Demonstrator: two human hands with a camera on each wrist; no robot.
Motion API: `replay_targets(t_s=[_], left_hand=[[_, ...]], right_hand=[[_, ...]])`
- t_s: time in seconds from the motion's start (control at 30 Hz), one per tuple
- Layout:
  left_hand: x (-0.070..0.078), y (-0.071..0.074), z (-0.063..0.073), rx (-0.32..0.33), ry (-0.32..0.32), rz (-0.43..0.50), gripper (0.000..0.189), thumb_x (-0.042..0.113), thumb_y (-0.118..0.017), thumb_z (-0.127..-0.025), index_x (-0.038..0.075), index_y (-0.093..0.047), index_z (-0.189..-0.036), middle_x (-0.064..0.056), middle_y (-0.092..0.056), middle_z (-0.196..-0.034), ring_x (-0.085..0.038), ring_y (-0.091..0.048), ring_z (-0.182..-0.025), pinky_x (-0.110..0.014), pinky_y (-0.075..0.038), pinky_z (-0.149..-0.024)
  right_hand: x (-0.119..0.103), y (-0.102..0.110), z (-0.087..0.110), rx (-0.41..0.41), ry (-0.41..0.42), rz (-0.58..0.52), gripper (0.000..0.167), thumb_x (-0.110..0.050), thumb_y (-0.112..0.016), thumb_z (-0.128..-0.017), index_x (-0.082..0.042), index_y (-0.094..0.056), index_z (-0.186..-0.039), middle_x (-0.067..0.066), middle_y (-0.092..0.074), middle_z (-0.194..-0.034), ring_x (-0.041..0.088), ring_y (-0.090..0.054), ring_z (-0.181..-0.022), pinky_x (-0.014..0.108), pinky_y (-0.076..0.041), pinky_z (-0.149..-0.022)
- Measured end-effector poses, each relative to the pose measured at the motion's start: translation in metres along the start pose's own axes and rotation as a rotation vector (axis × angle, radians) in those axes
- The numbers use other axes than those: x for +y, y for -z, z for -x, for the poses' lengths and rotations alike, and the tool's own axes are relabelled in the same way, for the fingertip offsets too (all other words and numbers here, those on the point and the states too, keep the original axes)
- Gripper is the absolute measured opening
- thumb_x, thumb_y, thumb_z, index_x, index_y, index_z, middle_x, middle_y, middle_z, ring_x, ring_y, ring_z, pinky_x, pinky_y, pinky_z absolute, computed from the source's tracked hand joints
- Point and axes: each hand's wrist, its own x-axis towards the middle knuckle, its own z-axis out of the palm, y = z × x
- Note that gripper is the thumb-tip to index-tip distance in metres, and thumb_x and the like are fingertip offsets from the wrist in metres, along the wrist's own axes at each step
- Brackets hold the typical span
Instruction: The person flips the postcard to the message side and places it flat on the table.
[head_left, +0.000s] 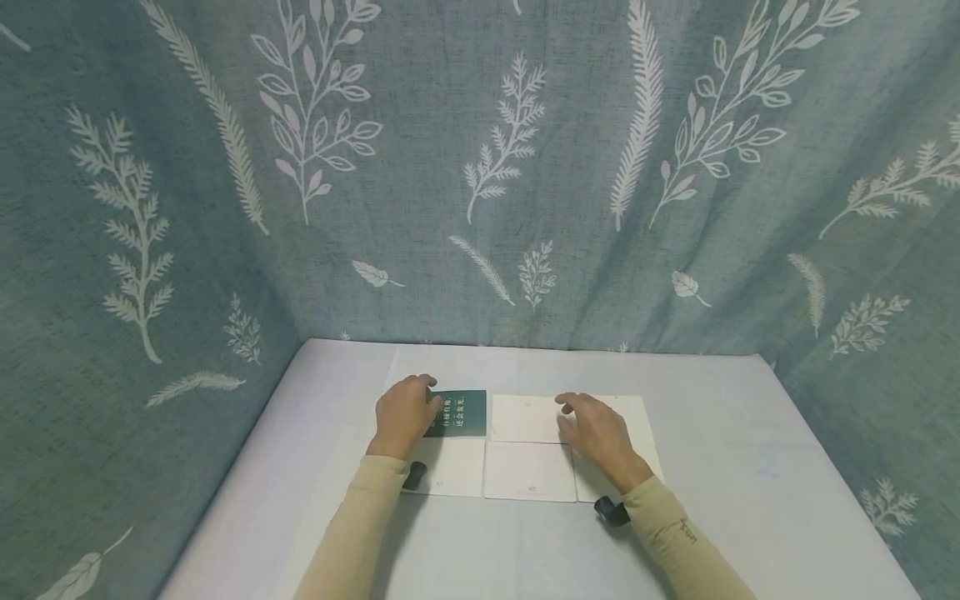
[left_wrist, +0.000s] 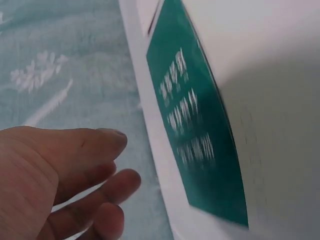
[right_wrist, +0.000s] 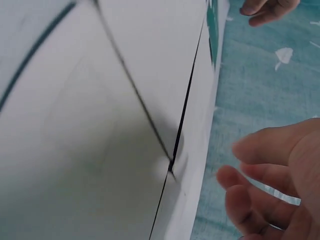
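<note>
A dark green card (head_left: 472, 415) with lines of white lettering lies flat at the back left of a two-row block of cards. My left hand (head_left: 402, 417) hovers over its left end, fingers loosely bent and holding nothing. In the left wrist view, thumb and fingers are apart from the green card (left_wrist: 200, 130). The other cards lie with plain white sides up, among them a back middle card (head_left: 522, 419) and a front middle card (head_left: 529, 473). Over the right-hand cards, my right hand (head_left: 600, 433) is relaxed, with a gap between thumb and fingers and nothing in it.
A white cloth (head_left: 517, 542) covers the table beneath the cards. Blue-green curtains (head_left: 420, 250) with white leaf prints stand behind and at both sides. A dark wrist device (head_left: 611, 511) sits beneath the right sleeve, another (head_left: 415, 476) beside the left.
</note>
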Motion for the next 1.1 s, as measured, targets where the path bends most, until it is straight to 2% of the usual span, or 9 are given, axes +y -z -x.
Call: replay_targets(t_s=[0.13, 0.23, 0.37, 0.53, 0.77, 0.87, 1.0, 1.1], left_hand=[[-0.013, 0.004, 0.004, -0.033, 0.087, -0.004, 0.035, 0.021, -0.082, -0.085, 0.003, -0.074, -0.114, -0.012, -0.075, -0.095, -0.025, -0.072, -0.077, -0.038, -0.057, -0.061], [-0.019, 0.005, 0.007, -0.047, 0.122, -0.014, 0.037, 0.022, -0.081, -0.085, 0.001, -0.073, -0.115, -0.014, -0.075, -0.097, -0.028, -0.072, -0.079, -0.04, -0.058, -0.062], [-0.025, 0.003, 0.011, -0.08, 0.136, -0.022, 0.039, 0.021, -0.079, -0.086, -0.001, -0.071, -0.118, -0.015, -0.074, -0.097, -0.029, -0.072, -0.082, -0.041, -0.058, -0.065], [-0.028, 0.0, 0.014, -0.104, 0.147, -0.021, 0.041, 0.021, -0.078, -0.087, -0.003, -0.07, -0.119, -0.016, -0.074, -0.098, -0.03, -0.072, -0.085, -0.042, -0.059, -0.069], [-0.032, -0.003, 0.017, -0.124, 0.157, -0.033, 0.043, 0.024, -0.076, -0.089, -0.003, -0.069, -0.121, -0.02, -0.073, -0.106, -0.035, -0.072, -0.095, -0.047, -0.059, -0.076], [-0.033, -0.007, 0.017, -0.13, 0.131, -0.064, 0.043, 0.024, -0.076, -0.089, -0.004, -0.069, -0.12, -0.02, -0.073, -0.105, -0.035, -0.071, -0.094, -0.048, -0.059, -0.076], [-0.031, -0.01, 0.017, -0.125, 0.069, -0.14, 0.038, 0.026, -0.076, -0.09, -0.005, -0.071, -0.112, -0.018, -0.073, -0.092, -0.031, -0.072, -0.079, -0.044, -0.059, -0.065], [-0.027, -0.01, 0.017, -0.118, 0.047, -0.166, 0.036, 0.027, -0.076, -0.09, -0.005, -0.071, -0.107, -0.017, -0.071, -0.084, -0.029, -0.069, -0.071, -0.042, -0.058, -0.059]], right_hand=[[-0.008, -0.003, -0.001, 0.018, 0.002, -0.061, 0.03, -0.012, -0.072, -0.089, -0.01, -0.071, -0.119, 0.003, -0.074, -0.099, 0.005, -0.047, -0.057, 0.024, -0.04, -0.048], [-0.015, -0.005, -0.003, 0.003, -0.019, -0.102, 0.033, -0.013, -0.07, -0.091, -0.012, -0.068, -0.125, 0.001, -0.074, -0.104, 0.003, -0.047, -0.058, 0.023, -0.039, -0.047], [-0.026, -0.008, -0.007, -0.045, -0.043, -0.14, 0.041, -0.015, -0.068, -0.093, -0.015, -0.063, -0.134, -0.001, -0.073, -0.109, 0.003, -0.048, -0.06, 0.024, -0.041, -0.049], [-0.042, -0.016, -0.01, -0.067, -0.021, -0.176, 0.049, -0.016, -0.069, -0.092, -0.014, -0.057, -0.14, 0.001, -0.073, -0.113, 0.005, -0.051, -0.063, 0.025, -0.043, -0.051], [-0.067, -0.03, -0.015, -0.134, 0.009, -0.175, 0.052, -0.02, -0.069, -0.093, -0.011, -0.055, -0.142, 0.003, -0.072, -0.117, 0.014, -0.064, -0.086, 0.034, -0.052, -0.068], [-0.075, -0.037, -0.02, -0.183, 0.02, -0.16, 0.052, -0.021, -0.069, -0.093, -0.011, -0.054, -0.142, 0.005, -0.072, -0.119, 0.019, -0.067, -0.095, 0.038, -0.055, -0.075], [-0.085, -0.044, -0.026, -0.25, 0.02, -0.152, 0.053, -0.024, -0.069, -0.094, -0.01, -0.054, -0.142, 0.007, -0.071, -0.12, 0.026, -0.068, -0.106, 0.042, -0.056, -0.083], [-0.09, -0.047, -0.029, -0.275, -0.001, -0.15, 0.054, -0.025, -0.07, -0.094, -0.008, -0.054, -0.142, 0.008, -0.071, -0.12, 0.028, -0.068, -0.108, 0.044, -0.056, -0.086]])
